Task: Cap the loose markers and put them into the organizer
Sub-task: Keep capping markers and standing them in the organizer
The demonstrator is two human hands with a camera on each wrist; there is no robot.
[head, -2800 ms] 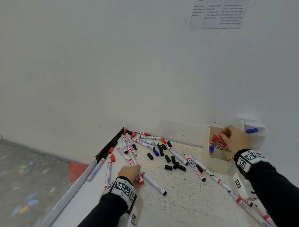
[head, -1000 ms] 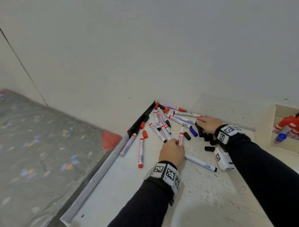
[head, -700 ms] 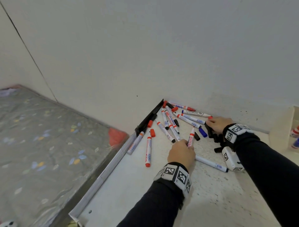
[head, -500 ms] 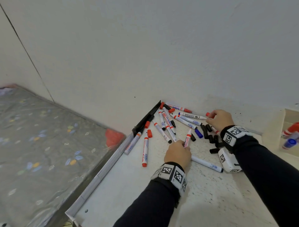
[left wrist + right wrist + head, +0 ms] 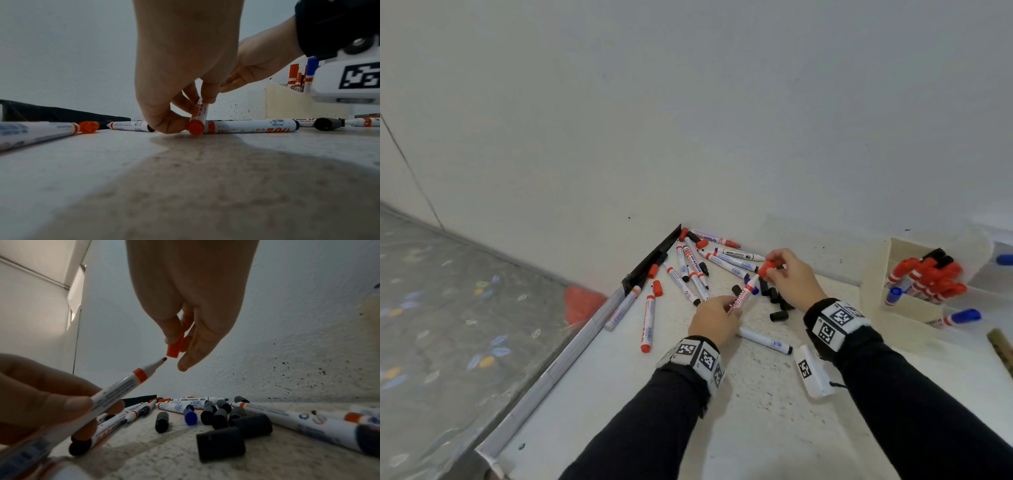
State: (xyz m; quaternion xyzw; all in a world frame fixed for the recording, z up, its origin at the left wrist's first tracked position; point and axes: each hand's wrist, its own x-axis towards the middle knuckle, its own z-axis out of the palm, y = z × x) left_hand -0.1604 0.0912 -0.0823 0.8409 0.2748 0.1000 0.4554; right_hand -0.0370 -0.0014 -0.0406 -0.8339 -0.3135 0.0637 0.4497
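Observation:
My left hand (image 5: pixel 717 317) grips a white marker with red print (image 5: pixel 743 296), uncapped, its tip raised toward the right. My right hand (image 5: pixel 782 270) pinches a loose red cap (image 5: pixel 767 267) just off that tip. In the right wrist view the cap (image 5: pixel 174 347) hangs between thumb and fingers, its open end a short gap from the marker tip (image 5: pixel 164 359). In the left wrist view the marker's red rear end (image 5: pixel 195 127) rests near the tabletop. The cream organizer box (image 5: pixel 904 308) at the right holds several capped red markers (image 5: pixel 928 277).
Several loose markers (image 5: pixel 695 270) and black caps (image 5: pixel 774 298) lie in the corner by the wall. A blue cap (image 5: pixel 190 417) lies among them. A marker (image 5: pixel 763 339) lies under my left hand. The table's left edge (image 5: pixel 585 329) drops to the floor.
My right hand left the organizer, reached into the pile by the wall, picked up a red cap and lifted it. My left hand raised the marker's tip toward it.

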